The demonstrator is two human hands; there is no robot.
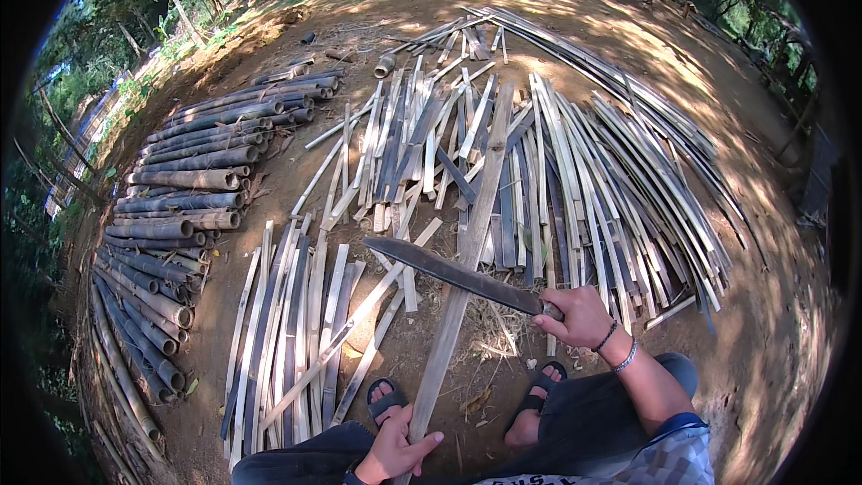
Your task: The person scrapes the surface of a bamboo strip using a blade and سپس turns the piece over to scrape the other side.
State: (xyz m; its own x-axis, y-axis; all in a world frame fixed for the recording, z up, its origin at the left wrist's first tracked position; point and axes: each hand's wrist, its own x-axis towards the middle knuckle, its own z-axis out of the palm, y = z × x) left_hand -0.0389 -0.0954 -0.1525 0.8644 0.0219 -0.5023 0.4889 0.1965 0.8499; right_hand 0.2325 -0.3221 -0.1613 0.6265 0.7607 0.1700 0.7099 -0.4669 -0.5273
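My right hand point(579, 316) is closed round the handle of a machete point(449, 274), its long dark blade pointing left. The blade lies across a long greyish bamboo strip point(442, 350); whether it touches the strip I cannot tell. Low in the view, my left hand point(395, 447) grips the near end of that strip. From there the strip slants up and away over a heap of split bamboo strips point(575, 171), some pale and some dark. Another bundle of split strips point(287, 332) lies to the left of my left hand.
Round bamboo poles point(184, 180) are stacked at the left, with more poles point(135, 323) fanned out nearer. Wood shavings point(498, 328) litter the dirt ground point(628, 18) by my sandalled feet point(536, 400). A short bamboo piece point(384, 66) lies beyond the heap. Trees border the yard.
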